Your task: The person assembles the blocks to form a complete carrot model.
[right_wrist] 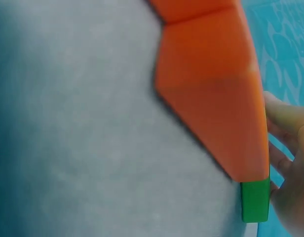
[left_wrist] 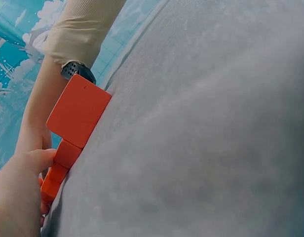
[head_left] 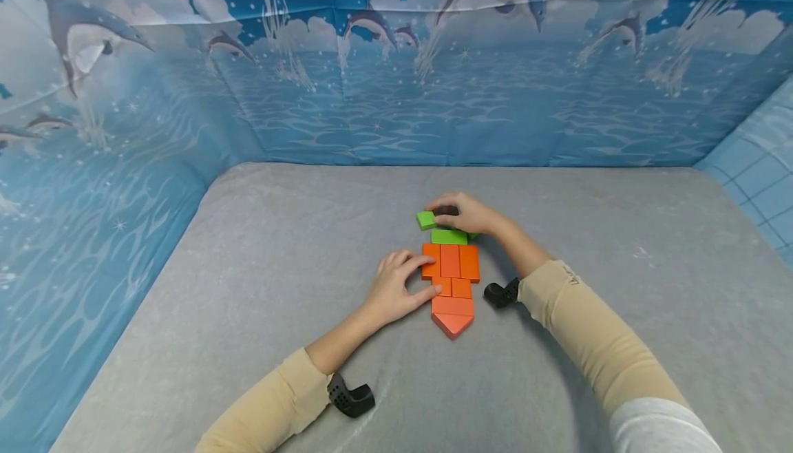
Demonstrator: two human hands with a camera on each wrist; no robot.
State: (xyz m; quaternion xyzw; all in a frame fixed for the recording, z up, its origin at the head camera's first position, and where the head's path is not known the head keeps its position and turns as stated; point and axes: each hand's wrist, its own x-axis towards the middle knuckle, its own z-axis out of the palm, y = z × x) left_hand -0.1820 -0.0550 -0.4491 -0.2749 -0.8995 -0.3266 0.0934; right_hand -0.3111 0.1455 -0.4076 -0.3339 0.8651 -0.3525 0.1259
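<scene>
Orange blocks lie together on the grey surface in the head view: three tall blocks [head_left: 450, 261] side by side, two small blocks [head_left: 461, 288], a wide block [head_left: 452, 306] and a triangular block [head_left: 453, 324]. Their left edge is touched by my left hand [head_left: 392, 288], forefinger at a tall block and thumb at a small one. Beyond them lies a long green block [head_left: 449, 237], another green block [head_left: 473, 236] partly hidden beside it. At the far end my right hand [head_left: 469, 215] pinches a small green block [head_left: 426, 219] between thumb and fingertips.
Grey cloth [head_left: 279, 233] covers the surface around the blocks. A blue sheet [head_left: 384, 116] printed with dolphins and water rises behind and at the left. Black devices hang at the left wrist [head_left: 352, 398] and right wrist [head_left: 503, 293].
</scene>
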